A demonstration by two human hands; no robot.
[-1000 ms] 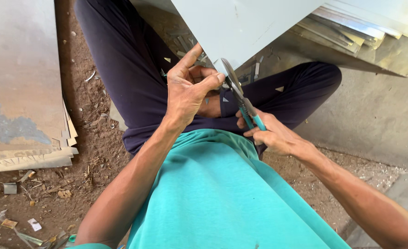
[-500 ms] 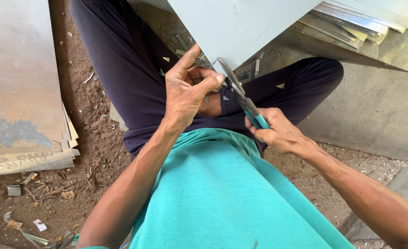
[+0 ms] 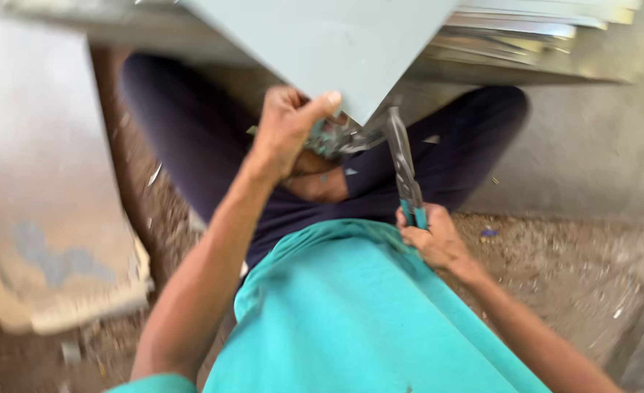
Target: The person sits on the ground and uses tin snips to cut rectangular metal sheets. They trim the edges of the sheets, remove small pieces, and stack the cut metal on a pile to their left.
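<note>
Sheet-metal workshop, stacked metal sheets, dirt floor with offcuts

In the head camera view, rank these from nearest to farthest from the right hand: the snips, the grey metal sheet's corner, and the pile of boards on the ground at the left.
1. Snips: held in the right hand, blades pointing up.
2. Grey metal sheet: its corner hangs above the blades, by the left hand.
3. Pile of boards: far left, on the dirt.

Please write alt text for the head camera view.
A seated person's left hand grips the corner of a grey metal sheet, while the right hand holds teal-handled metal snips at its edge. Picture is blurred.
</note>
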